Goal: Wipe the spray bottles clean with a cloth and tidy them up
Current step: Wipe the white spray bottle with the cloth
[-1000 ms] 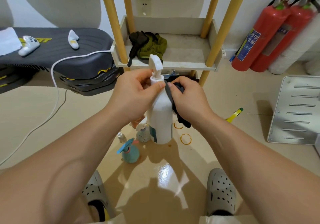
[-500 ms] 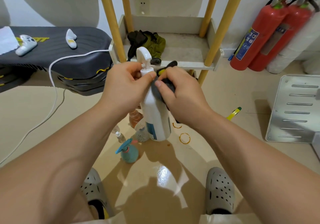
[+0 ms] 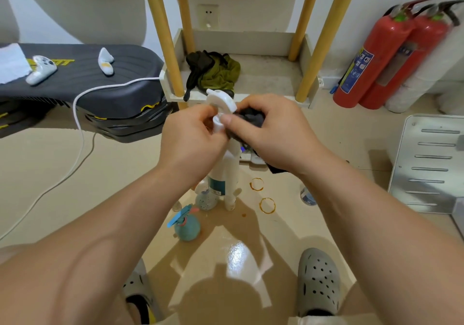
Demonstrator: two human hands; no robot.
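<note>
Tall white plastic spray bottle [image 3: 227,174] upright at centre, between both hands, over the glossy tan floor [image 3: 251,249] (base contact not discernible). Left hand [image 3: 190,136] curled round its neck, below the trigger head. Right hand [image 3: 272,128] pinches a crumpled dark cloth [image 3: 251,120] against that neck. Round teal spray bottle [image 3: 187,226] stands on the floor nearby.

**Bottle mid-frame, shelf behind, clutter below**

The spray bottle [image 3: 227,171] stands at the centre of the frame, held between the left hand [image 3: 190,136] and the right hand [image 3: 273,128]. The cloth [image 3: 251,120] is bunched in the right hand against the bottle's head. Behind them, at upper centre, a low shelf [image 3: 271,76] carries a bundle of fabric [image 3: 216,71]. Smaller bottles [image 3: 187,226] stand on the floor [image 3: 288,226] below the hands. A worktop [image 3: 88,78] with a controller [image 3: 41,69] fills the upper left. Fire extinguishers [image 3: 384,56] stand at upper right, and a metal panel [image 3: 431,164] lies at mid-right.
</note>
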